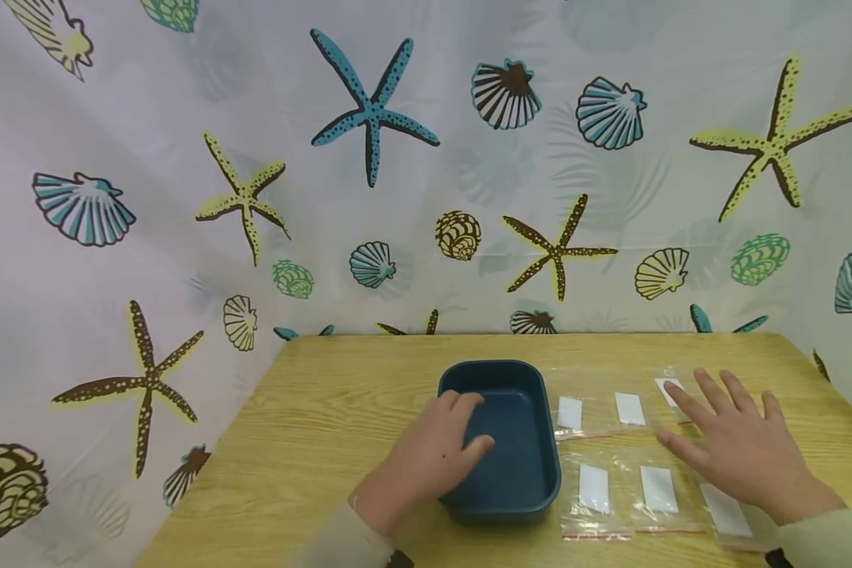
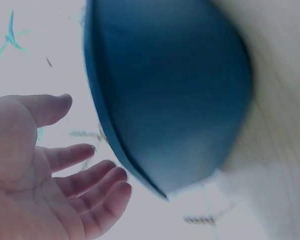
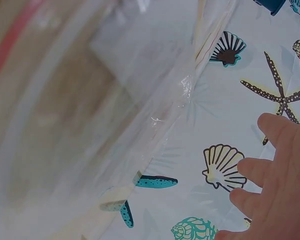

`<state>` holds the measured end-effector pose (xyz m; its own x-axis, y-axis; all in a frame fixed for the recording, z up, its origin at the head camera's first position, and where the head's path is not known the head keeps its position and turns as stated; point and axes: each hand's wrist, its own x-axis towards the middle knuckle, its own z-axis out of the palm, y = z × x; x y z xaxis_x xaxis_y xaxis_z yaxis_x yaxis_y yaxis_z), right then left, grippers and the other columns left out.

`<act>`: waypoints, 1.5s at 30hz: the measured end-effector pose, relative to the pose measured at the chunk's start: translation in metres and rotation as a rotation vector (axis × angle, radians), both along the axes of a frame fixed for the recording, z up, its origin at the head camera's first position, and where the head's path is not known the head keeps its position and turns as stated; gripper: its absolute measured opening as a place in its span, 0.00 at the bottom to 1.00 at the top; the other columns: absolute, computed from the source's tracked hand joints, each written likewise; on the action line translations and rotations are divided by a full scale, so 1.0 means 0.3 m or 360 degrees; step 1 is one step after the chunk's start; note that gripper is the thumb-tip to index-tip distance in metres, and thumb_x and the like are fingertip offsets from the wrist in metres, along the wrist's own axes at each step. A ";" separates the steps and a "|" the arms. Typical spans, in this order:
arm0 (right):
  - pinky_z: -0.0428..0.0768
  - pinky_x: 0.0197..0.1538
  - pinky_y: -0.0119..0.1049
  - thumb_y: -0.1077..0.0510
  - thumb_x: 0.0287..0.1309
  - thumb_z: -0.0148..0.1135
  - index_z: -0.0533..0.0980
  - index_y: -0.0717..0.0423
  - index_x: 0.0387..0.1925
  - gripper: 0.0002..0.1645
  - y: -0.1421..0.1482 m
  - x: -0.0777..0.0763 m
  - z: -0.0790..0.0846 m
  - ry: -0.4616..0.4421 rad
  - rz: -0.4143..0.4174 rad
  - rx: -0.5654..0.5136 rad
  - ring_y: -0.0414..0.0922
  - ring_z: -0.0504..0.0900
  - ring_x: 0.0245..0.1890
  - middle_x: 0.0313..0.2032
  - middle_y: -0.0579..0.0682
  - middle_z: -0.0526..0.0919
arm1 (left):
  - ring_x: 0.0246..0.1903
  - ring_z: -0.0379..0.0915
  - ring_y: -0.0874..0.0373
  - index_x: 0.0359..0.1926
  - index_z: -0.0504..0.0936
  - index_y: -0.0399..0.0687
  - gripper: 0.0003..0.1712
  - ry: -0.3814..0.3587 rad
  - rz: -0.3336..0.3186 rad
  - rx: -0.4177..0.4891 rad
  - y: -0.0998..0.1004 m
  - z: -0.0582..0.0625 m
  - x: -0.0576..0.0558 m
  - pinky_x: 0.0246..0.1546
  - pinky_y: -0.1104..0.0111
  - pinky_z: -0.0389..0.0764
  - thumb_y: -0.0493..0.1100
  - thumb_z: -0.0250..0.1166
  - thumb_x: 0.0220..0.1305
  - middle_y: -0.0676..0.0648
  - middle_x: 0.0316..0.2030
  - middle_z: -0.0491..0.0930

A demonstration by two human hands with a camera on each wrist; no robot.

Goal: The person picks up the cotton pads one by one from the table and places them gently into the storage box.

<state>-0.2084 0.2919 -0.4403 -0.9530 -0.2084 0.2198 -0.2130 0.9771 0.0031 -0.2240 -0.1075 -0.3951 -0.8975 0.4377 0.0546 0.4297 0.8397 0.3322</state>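
Note:
A dark blue rectangular bin [image 1: 514, 450] stands near the middle of the wooden table, with nothing seen inside it. My left hand [image 1: 433, 450] hovers at the bin's left side, thumb and fingers apart and loosely bent; in the left wrist view the palm shows bare, a gap between fingertips and rim. Right of the bin lie several clear zip bags [image 1: 595, 493], each with a white rectangle. Over the rightmost bags my right hand [image 1: 741, 450] is spread, its fingers fairly straight and holding nothing. One bag [image 3: 135, 55] looms large and blurred in the right wrist view.
The wooden table [image 1: 312, 418] has bare wood to the left of the bin. A white curtain [image 1: 426, 166] printed with starfish and shells hangs behind it and along both sides.

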 end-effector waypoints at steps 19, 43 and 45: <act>0.48 0.60 0.80 0.23 0.68 0.43 0.61 0.46 0.77 0.48 -0.005 -0.005 -0.013 -0.0062 0.0033 -0.0032 0.73 0.50 0.72 0.74 0.67 0.55 | 0.32 0.79 0.50 0.74 0.63 0.43 0.33 -0.0894 0.0321 0.1336 -0.195 -0.219 -0.184 0.32 0.60 0.82 0.44 0.62 0.74 0.38 0.43 0.79; 0.57 0.56 0.81 0.30 0.65 0.59 0.53 0.57 0.78 0.54 0.179 -0.170 -0.040 -0.0484 0.0065 -0.0543 0.84 0.50 0.64 0.70 0.82 0.46 | 0.32 0.77 0.56 0.70 0.65 0.40 0.28 -0.1002 0.0257 0.1761 -0.193 -0.270 -0.194 0.30 0.67 0.79 0.41 0.61 0.75 0.42 0.41 0.78; 0.58 0.56 0.80 0.32 0.65 0.60 0.54 0.59 0.78 0.54 0.187 -0.182 -0.025 -0.0501 0.0086 -0.0555 0.84 0.52 0.64 0.70 0.83 0.47 | 0.31 0.77 0.57 0.70 0.65 0.39 0.28 -0.1006 0.0244 0.1761 -0.192 -0.271 -0.193 0.29 0.67 0.79 0.41 0.60 0.75 0.43 0.40 0.78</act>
<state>-0.2630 0.3481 -0.4478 -0.9744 -0.2246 -0.0122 -0.2015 0.8958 -0.3961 -0.2819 -0.1651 -0.4764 -0.9374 0.3226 -0.1308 -0.1335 0.0137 0.9910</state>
